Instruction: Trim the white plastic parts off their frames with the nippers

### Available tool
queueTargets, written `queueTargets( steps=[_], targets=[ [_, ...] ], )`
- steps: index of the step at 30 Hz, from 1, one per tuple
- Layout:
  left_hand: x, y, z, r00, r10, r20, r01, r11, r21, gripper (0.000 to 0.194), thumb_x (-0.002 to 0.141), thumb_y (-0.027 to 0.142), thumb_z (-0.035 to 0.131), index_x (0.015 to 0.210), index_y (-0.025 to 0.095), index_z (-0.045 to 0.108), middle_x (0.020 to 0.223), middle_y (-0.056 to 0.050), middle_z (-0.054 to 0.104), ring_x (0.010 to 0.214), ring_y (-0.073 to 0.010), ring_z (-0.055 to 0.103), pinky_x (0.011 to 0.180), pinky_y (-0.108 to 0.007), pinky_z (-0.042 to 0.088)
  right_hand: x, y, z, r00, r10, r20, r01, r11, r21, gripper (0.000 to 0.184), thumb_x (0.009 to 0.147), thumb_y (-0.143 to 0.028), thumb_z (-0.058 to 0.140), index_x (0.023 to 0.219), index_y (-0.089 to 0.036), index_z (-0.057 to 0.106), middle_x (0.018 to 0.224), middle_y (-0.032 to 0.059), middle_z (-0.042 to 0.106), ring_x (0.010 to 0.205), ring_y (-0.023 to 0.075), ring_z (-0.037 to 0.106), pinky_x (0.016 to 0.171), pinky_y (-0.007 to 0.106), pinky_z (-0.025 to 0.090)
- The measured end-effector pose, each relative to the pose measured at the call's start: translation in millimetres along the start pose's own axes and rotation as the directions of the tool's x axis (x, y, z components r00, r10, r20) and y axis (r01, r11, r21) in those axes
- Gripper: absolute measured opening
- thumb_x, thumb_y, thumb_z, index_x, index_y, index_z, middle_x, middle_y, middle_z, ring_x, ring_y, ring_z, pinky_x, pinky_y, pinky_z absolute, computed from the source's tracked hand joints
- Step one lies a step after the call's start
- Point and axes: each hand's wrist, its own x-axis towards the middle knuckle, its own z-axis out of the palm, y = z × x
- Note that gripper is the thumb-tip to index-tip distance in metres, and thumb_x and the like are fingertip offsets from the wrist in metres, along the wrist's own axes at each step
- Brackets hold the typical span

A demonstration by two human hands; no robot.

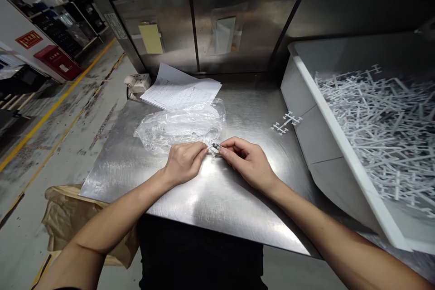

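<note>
Over the front of the steel table, my left hand [186, 161] is closed, with thumb and forefinger pinching a small whitish plastic piece [212, 150]. My right hand [249, 163] faces it, fingers closed around a small dark tool [216, 146] whose tip points left and meets or nearly meets the piece. What kind of tool it is cannot be made out, since the fingers cover most of it. Just behind my hands lies a clear plastic bag [180, 124] with whitish contents. A branched white plastic sprue [287, 122] rests to the right of my hands.
A large grey-white bin [307, 86] stands at the right, heaped with white plastic sprues [380, 131]. Printed sheets [180, 86] and a power socket block [140, 83] are at the table's back. Brown paper or sacking [71, 213] lies below the left edge of the steel table [115, 163].
</note>
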Motion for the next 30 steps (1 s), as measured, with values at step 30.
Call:
queueTargets(
  steps=[30],
  targets=[
    [1.3, 3.3, -1.4, 0.981, 0.186, 0.059, -0.177, 0.976, -0.123, 0.025, 0.115, 0.023, 0.048, 0.095, 0.019, 0.063, 0.076, -0.002, 0.069, 0.067, -0.0158, 0.064, 0.064, -0.029, 0.046, -5.9, -2.4, -1.9, 0.979, -0.205, -0.017, 0.196, 0.956, -0.219, 0.017, 0.103, -0.038, 0.072, 0.108, -0.023, 0.08, 0.079, 0.0016, 0.074, 0.067, 0.0181, 0.065, 0.064, 0.033, 0.049]
  ],
)
